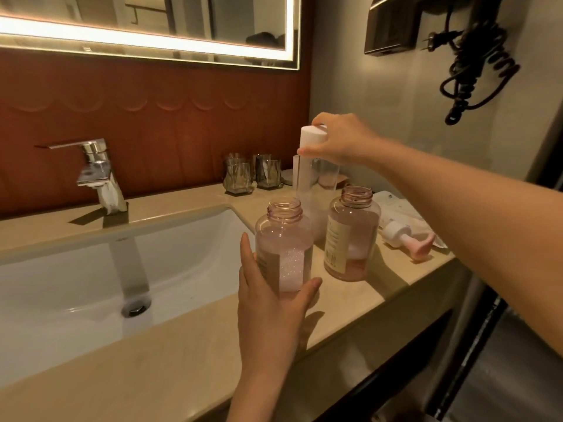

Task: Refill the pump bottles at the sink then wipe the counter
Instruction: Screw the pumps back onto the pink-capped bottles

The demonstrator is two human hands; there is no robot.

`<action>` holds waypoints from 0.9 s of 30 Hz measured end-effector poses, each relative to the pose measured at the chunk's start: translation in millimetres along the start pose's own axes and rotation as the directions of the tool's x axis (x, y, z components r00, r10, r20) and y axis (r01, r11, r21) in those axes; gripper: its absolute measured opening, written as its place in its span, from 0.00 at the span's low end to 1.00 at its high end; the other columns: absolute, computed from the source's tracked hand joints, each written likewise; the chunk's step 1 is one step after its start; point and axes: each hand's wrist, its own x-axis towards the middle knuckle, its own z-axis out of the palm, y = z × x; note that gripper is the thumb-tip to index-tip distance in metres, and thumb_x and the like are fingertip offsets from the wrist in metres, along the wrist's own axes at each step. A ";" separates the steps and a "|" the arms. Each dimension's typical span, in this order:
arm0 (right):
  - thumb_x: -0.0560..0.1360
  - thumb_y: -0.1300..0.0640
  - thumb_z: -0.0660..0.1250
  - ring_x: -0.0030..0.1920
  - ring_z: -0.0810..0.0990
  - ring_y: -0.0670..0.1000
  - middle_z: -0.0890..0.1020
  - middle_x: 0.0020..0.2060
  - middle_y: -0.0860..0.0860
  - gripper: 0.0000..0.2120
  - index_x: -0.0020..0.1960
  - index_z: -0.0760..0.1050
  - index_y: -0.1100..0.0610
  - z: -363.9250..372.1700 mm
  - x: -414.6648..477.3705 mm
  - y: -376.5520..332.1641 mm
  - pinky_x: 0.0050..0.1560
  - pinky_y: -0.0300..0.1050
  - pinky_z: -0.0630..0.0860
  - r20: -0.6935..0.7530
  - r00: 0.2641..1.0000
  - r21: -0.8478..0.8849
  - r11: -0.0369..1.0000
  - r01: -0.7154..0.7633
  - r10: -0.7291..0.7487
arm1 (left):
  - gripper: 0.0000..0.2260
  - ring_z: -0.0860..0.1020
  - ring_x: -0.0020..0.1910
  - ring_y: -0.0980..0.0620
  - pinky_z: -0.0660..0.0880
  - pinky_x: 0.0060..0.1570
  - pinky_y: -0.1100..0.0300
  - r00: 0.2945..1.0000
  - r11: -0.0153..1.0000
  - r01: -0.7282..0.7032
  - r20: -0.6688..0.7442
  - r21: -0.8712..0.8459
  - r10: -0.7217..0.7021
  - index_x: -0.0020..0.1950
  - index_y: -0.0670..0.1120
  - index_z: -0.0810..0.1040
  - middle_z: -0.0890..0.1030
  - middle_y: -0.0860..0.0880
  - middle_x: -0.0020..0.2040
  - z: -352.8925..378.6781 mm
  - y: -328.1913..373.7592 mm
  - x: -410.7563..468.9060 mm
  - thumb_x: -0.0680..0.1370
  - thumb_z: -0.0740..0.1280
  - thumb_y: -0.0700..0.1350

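Note:
Two pink pump bottles stand uncapped on the beige counter [170, 363] right of the sink [91, 287]. My left hand [268, 306] grips the nearer bottle [285, 248], which holds foamy pink liquid in its lower part. The second bottle [352, 236] stands just to its right, untouched. Behind them rises a tall clear refill bottle [313, 190] with a white cap [312, 138]; my right hand [341, 138] grips that cap from above. A white and pink pump head [408, 237] lies on the counter further right.
A chrome faucet [97, 175] stands behind the basin. Glass tumblers [253, 175] sit at the back of the counter against the red wall. White packets [396, 208] lie by the pump head. A wall hair dryer with coiled cord [475, 68] hangs at upper right.

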 end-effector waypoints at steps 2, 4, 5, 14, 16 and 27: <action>0.71 0.36 0.65 0.56 0.74 0.56 0.73 0.62 0.55 0.31 0.68 0.64 0.51 2.8 1.3 -1.9 0.55 0.55 0.76 0.019 1.000 0.018 1.000 -0.014 0.014 | 0.51 0.58 0.74 0.53 0.60 0.67 0.58 1.000 1.000 -0.008 0.008 0.009 0.008 0.75 0.61 0.42 0.57 0.56 0.76 -0.2 0.5 -0.4 0.66 0.76 0.56; 0.73 0.36 0.61 0.58 0.73 0.57 0.71 0.64 0.55 0.32 0.71 0.61 0.50 5.1 2.9 -3.5 0.56 0.53 0.75 0.043 0.998 0.068 0.997 -0.048 0.045 | 0.50 0.58 0.74 0.53 0.60 0.67 0.59 1.000 1.000 -0.014 0.014 0.027 0.013 0.76 0.60 0.43 0.57 0.56 0.76 -0.5 -0.1 -0.7 0.66 0.76 0.56; 0.74 0.35 0.59 0.60 0.72 0.57 0.69 0.66 0.56 0.32 0.72 0.59 0.50 5.8 3.1 -4.0 0.57 0.52 0.74 0.060 0.996 0.112 0.991 -0.069 0.063 | 0.50 0.59 0.74 0.54 0.60 0.66 0.60 1.000 0.999 -0.022 0.016 0.034 0.022 0.76 0.59 0.44 0.58 0.56 0.75 -0.7 -0.9 -0.4 0.66 0.76 0.56; 0.78 0.36 0.49 0.68 0.66 0.60 0.56 0.75 0.53 0.32 0.76 0.40 0.45 -3.4 -16.6 7.6 0.56 0.56 0.73 0.163 0.966 0.526 0.811 -0.257 0.200 | 0.46 0.63 0.70 0.54 0.62 0.61 0.63 0.998 0.997 -0.065 0.023 0.049 0.064 0.76 0.57 0.52 0.63 0.56 0.72 -1.3 -4.6 1.1 0.66 0.77 0.53; 0.78 0.36 0.47 0.70 0.64 0.61 0.54 0.76 0.52 0.31 0.76 0.43 0.45 -7.2 -26.8 15.1 0.62 0.60 0.69 0.160 0.961 0.570 0.773 -0.278 0.228 | 0.46 0.63 0.70 0.53 0.63 0.60 0.62 0.998 0.997 -0.062 0.031 0.044 0.061 0.75 0.57 0.52 0.64 0.55 0.72 -1.7 -3.9 1.0 0.66 0.77 0.53; 0.75 0.43 0.64 0.46 0.79 0.50 0.78 0.50 0.46 0.18 0.58 0.74 0.53 17.3 -129.7 112.7 0.52 0.52 0.76 0.027 0.946 0.050 0.945 -0.323 0.322 | 0.47 0.62 0.71 0.52 0.62 0.61 0.61 0.996 0.997 -0.072 0.050 0.015 0.071 0.76 0.56 0.51 0.63 0.54 0.73 -1.8 -4.0 1.6 0.66 0.77 0.52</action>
